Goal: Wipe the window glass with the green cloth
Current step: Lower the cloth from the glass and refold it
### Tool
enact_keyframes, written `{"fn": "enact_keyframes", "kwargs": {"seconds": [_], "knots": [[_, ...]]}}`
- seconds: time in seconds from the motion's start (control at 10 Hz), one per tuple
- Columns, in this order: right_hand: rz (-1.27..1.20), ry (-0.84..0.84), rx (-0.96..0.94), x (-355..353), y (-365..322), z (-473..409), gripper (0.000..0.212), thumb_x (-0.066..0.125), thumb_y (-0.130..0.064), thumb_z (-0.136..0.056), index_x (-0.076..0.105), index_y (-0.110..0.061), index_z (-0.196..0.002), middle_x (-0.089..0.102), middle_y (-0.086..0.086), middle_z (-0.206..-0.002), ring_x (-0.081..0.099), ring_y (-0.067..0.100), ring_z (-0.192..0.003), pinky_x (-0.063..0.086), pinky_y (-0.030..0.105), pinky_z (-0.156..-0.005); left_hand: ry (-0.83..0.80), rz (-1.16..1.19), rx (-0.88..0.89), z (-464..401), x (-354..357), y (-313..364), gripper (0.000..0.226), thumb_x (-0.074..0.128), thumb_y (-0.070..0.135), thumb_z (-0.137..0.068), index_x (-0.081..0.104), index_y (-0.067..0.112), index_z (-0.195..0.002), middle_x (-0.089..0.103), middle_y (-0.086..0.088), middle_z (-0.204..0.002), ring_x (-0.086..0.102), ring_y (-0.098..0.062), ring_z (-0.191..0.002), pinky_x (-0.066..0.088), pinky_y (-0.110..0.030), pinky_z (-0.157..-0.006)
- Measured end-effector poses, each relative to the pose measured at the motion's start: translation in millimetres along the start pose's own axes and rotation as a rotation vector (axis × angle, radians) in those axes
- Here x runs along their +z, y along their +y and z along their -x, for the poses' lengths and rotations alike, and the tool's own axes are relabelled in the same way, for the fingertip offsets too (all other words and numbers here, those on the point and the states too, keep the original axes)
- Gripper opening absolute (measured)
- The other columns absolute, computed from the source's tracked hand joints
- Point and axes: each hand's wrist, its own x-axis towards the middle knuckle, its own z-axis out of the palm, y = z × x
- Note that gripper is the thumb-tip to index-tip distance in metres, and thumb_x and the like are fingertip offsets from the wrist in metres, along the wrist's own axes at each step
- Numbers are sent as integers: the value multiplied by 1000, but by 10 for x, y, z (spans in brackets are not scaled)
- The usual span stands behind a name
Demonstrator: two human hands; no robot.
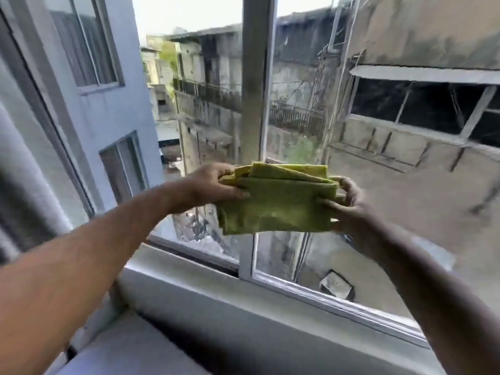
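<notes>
Green cloth (276, 203) folded into a thick pad, held up in mid-air before the window, level with the lower part of the centre frame post (254, 85). Left hand (216, 186) pinching the cloth's left edge, thumb on the near face. Right hand (343, 204) pinching the right edge, fingers curled around it. Cloth apart from the glass, as far as can be told; no wipe stroke in progress.

Step in hand, by judgement: readying or refolding the pad ahead of a wipe. Next move likely calls for one hand flat behind the pad, then pressing it onto the window glass (378, 185) on the right of the post.

Left of the post: hard to tell whether a pane sits there or the sash stands open; view too blurred. Grey sill (205, 290) and lower track (338, 301) below the hands, nothing seen resting on them. Post splits the reach, so each side needs its own pass. Neighbouring buildings beyond, out of play. Loose upper folds of the cloth may flop during strokes.
</notes>
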Motion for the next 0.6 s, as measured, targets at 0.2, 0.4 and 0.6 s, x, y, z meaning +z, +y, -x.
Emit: {"fn": "enact_keyframes", "kwargs": {"seconds": [0.2, 0.4, 0.6], "knots": [[90, -159, 509, 1828, 2038, 68, 7, 78, -15, -84, 71, -12, -85, 73, -7, -66, 67, 3, -55, 52, 18, -46, 642, 888, -687, 1864, 335, -2567, 22, 67, 11, -87, 69, 5, -108, 80, -9, -85, 77, -21, -73, 64, -47, -73], [296, -350, 924, 3312, 4515, 942, 14, 69, -6, -92, 66, -15, -81, 66, 4, -79, 64, 13, -65, 59, 32, -58, 935, 921, -1105, 3602, 1086, -4649, 16, 59, -3, -94, 66, -3, -109, 74, -19, -95, 71, -27, -86, 57, -41, -88], [449, -443, 973, 4011, 6318, 1568, 23, 70, -5, -89, 63, -15, -70, 60, 13, -76, 61, 29, -71, 59, 53, -74, 1113, 663, -1273, 4389, 1658, -6192, 20, 73, -6, -84, 67, -12, -101, 71, -21, -89, 65, -23, -79, 55, -39, -76]]}}
